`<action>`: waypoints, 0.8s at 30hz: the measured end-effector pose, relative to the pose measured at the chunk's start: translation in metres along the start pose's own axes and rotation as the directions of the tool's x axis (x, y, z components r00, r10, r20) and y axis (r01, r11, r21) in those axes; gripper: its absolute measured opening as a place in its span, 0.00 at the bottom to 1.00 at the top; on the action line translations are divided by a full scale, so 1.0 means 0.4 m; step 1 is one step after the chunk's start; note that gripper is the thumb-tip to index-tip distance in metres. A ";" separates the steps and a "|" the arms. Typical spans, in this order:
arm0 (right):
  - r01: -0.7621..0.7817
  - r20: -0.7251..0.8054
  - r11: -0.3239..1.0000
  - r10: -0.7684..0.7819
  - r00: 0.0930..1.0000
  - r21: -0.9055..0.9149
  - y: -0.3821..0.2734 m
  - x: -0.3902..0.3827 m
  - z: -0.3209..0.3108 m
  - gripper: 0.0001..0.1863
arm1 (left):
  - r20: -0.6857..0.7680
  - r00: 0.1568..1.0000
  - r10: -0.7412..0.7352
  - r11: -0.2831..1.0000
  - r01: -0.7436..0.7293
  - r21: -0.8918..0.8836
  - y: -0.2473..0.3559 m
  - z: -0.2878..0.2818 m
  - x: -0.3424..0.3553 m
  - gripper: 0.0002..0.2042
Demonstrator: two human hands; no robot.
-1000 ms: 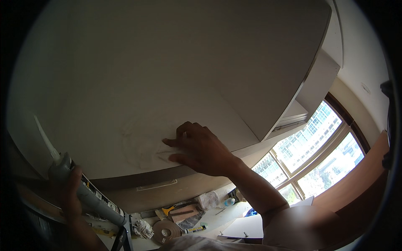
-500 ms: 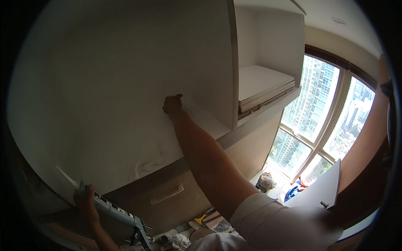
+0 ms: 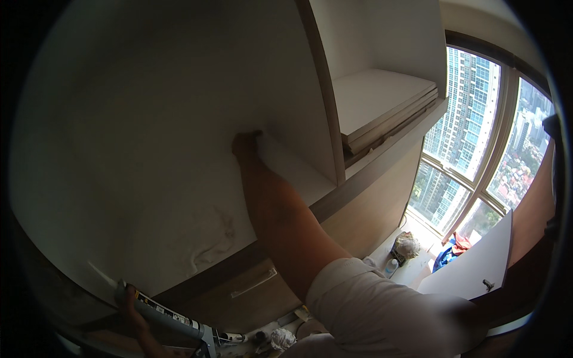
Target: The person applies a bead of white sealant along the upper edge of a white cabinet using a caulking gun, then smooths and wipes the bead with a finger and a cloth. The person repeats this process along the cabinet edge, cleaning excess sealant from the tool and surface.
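My left hand [image 3: 129,304], at the lower left, is wrapped round the front of a grey caulking gun [image 3: 170,316]. Its pale, pointed nozzle [image 3: 101,272] angles up and left along the cabinet's front edge. My right arm stretches deep into a white open cabinet [image 3: 161,143]. There my right hand [image 3: 246,145] sits near the back corner, where floor, back and side panel meet. Its fingers look curled, with one digit sticking out to the right; whatever they may hold is hidden in shadow. A whitish smear [image 3: 209,247] marks the cabinet floor left of my forearm.
Right of the divider, several white boards [image 3: 388,101] lie stacked in another compartment. A drawer handle [image 3: 254,282] is below the cabinet. Crumpled cloth [image 3: 282,339] lies at the bottom. By the tall window [image 3: 459,125] are a bottle [image 3: 391,268], a bag [image 3: 407,245] and a white panel [image 3: 477,262].
My view has shifted, so the window and boards appear farther right and the caulking gun slightly lower. My right hand stays near the back corner; my left keeps its hold.
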State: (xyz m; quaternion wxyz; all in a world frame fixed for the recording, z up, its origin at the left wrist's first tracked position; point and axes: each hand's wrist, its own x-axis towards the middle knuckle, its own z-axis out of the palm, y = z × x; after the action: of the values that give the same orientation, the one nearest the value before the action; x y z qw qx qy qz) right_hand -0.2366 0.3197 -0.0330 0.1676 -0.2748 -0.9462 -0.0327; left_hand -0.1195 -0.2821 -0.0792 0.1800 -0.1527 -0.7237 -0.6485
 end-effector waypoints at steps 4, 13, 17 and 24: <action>-0.058 -0.050 0.994 0.063 0.997 0.092 0.001 0.051 0.023 0.16 | 0.054 0.996 -0.065 0.996 0.068 -0.060 -0.014 -0.019 0.002 0.27; -0.050 0.012 0.988 0.049 0.999 0.146 0.033 0.030 0.007 0.17 | -0.007 0.997 -0.074 0.993 0.074 -0.089 -0.013 -0.011 0.003 0.28; 0.025 0.001 0.994 -0.026 1.000 0.110 0.048 0.003 -0.018 0.18 | 0.006 0.995 -0.102 0.991 0.102 -0.086 0.005 -0.012 -0.006 0.27; 0.167 0.087 0.976 -0.156 0.984 -0.140 0.067 -0.023 -0.026 0.15 | -0.020 0.998 -0.056 0.998 0.055 -0.019 -0.017 -0.025 0.005 0.28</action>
State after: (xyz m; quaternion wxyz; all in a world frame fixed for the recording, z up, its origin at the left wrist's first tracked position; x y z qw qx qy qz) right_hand -0.2119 0.3363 -0.0271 0.1080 -0.2095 -0.9661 -0.1052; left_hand -0.1239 -0.2929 -0.0832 0.1680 -0.1273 -0.7197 -0.6615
